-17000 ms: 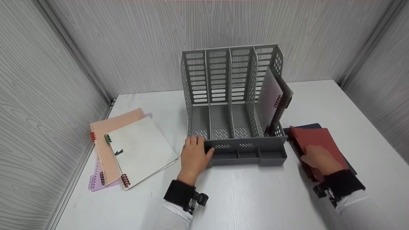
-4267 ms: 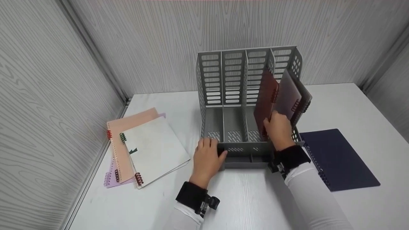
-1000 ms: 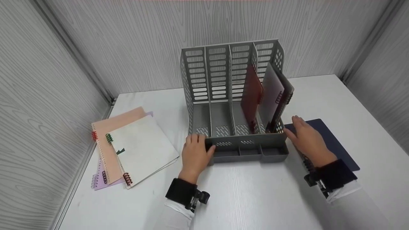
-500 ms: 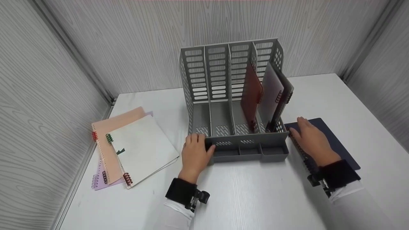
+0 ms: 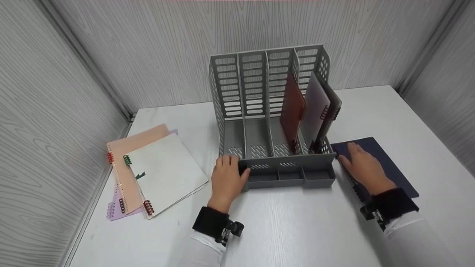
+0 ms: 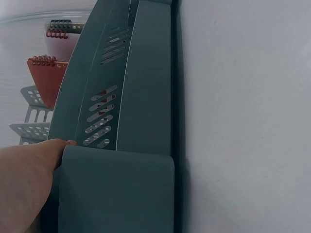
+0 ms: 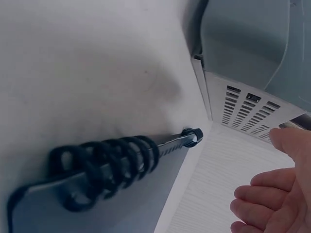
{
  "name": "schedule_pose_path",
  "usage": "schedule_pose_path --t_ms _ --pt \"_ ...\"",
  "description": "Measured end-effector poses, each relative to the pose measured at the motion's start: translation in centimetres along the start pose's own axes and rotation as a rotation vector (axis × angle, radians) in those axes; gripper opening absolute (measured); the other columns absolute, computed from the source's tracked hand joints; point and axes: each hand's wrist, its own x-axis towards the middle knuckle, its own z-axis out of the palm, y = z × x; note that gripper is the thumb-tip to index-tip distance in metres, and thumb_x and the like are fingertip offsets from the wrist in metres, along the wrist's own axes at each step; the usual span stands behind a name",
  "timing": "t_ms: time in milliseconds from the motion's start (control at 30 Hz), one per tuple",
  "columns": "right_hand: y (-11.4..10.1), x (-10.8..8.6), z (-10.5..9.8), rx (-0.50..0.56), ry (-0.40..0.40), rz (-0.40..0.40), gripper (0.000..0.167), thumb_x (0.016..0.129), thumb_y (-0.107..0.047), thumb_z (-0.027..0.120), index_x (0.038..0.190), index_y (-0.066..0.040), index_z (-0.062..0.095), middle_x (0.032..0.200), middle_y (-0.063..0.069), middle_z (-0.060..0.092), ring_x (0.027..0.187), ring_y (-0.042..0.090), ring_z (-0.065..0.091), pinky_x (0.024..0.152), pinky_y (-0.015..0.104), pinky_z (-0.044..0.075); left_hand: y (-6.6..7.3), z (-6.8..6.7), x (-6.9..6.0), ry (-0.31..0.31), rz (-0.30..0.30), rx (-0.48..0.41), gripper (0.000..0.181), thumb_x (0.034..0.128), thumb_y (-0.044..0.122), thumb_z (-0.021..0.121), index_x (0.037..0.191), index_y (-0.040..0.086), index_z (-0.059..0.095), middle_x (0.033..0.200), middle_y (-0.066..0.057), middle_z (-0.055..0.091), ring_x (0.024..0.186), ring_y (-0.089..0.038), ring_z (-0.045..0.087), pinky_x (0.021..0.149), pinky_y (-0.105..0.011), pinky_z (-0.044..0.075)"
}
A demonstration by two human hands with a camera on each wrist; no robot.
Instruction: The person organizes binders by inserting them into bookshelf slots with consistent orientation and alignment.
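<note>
My left hand [image 5: 228,181] grips the front left corner of the grey file organizer [image 5: 285,164], fingers over its low wall; the left wrist view shows part of the hand [image 6: 29,179] at that wall. My right hand [image 5: 365,168] is over the navy spiral notebook [image 5: 389,165], lying flat right of the organizer. In the right wrist view its fingers [image 7: 262,199] are loosely bent, holding nothing, apart from the notebook's black coil [image 7: 112,165]. A red notebook [image 5: 292,115] stands in the third compartment from the left. A pale notebook [image 5: 313,107] and a darker one [image 5: 332,107] stand in the rightmost.
Left of the organizer lie overlapping spiral notebooks: a white one [image 5: 167,174] on top, a peach one [image 5: 141,142] and a lilac one [image 5: 118,211] beneath. Wood-grain panels [image 5: 178,55] enclose the table at the back and sides.
The red notebook, earlier lying on the navy one, was carried by my right hand into the organizer. Since then that hand has returned and shifted slightly rightward and nearer over the navy notebook.
</note>
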Motion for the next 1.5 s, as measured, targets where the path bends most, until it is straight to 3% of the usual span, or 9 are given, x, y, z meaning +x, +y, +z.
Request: schedule_pose_path --t_ms 600,833,1100,1200,1333,1500 --pt "1.4 0.0 1.2 -0.055 -0.202 0.062 0.072 0.096 -0.034 0.047 0.131 0.024 0.024 0.133 0.044 0.024 0.124 0.055 0.025 0.101 0.059 0.023 0.0 0.0 0.0 -0.011 -0.005 -0.003 0.049 0.0885 0.045 0.059 0.115 0.004 0.053 0.111 -0.013 0.049 0.108 -0.03 0.044 0.084 -0.038 0.044" --pt "1.7 -0.2 1.2 -0.08 -0.264 0.124 0.076 0.092 -0.037 0.055 0.123 0.028 0.03 0.125 0.048 0.031 0.115 0.057 0.035 0.092 0.061 0.034 0.1 -0.1 0.0 -0.009 -0.01 -0.005 0.049 0.0882 0.044 0.06 0.115 0.004 0.053 0.111 -0.014 0.05 0.109 -0.03 0.044 0.086 -0.039 0.044" --pt "1.9 -0.1 1.1 -0.107 -0.301 0.121 0.063 0.092 -0.03 0.056 0.114 0.027 0.04 0.11 0.043 0.046 0.1 0.053 0.049 0.079 0.056 0.044 0.0 0.1 0.1 0.025 0.007 0.01 0.048 0.0875 0.044 0.061 0.112 0.004 0.054 0.108 -0.013 0.05 0.107 -0.03 0.045 0.083 -0.038 0.045" --pt "1.7 0.0 0.9 -0.092 -0.309 0.126 0.053 0.091 -0.025 0.057 0.109 0.024 0.046 0.097 0.037 0.053 0.086 0.045 0.056 0.072 0.052 0.047 0.0 0.2 0.1 0.031 0.009 0.013 0.048 0.0874 0.044 0.061 0.112 0.004 0.054 0.108 -0.013 0.05 0.106 -0.03 0.045 0.083 -0.038 0.045" --pt "1.3 0.2 0.8 -0.06 -0.313 0.14 0.038 0.09 -0.018 0.058 0.098 0.018 0.052 0.079 0.024 0.056 0.067 0.032 0.055 0.062 0.046 0.047 0.0 0.2 0.0 0.022 0.006 0.009 0.049 0.0879 0.044 0.06 0.113 0.003 0.054 0.11 -0.014 0.05 0.107 -0.03 0.045 0.084 -0.038 0.045" --pt "1.0 0.4 1.2 -0.047 -0.289 0.138 0.027 0.087 -0.012 0.057 0.091 0.015 0.052 0.071 0.019 0.055 0.06 0.029 0.054 0.055 0.041 0.046 0.0 0.2 0.0 -0.001 -0.005 -0.002 0.05 0.0885 0.045 0.059 0.115 0.004 0.053 0.113 -0.014 0.049 0.111 -0.03 0.043 0.087 -0.039 0.044"
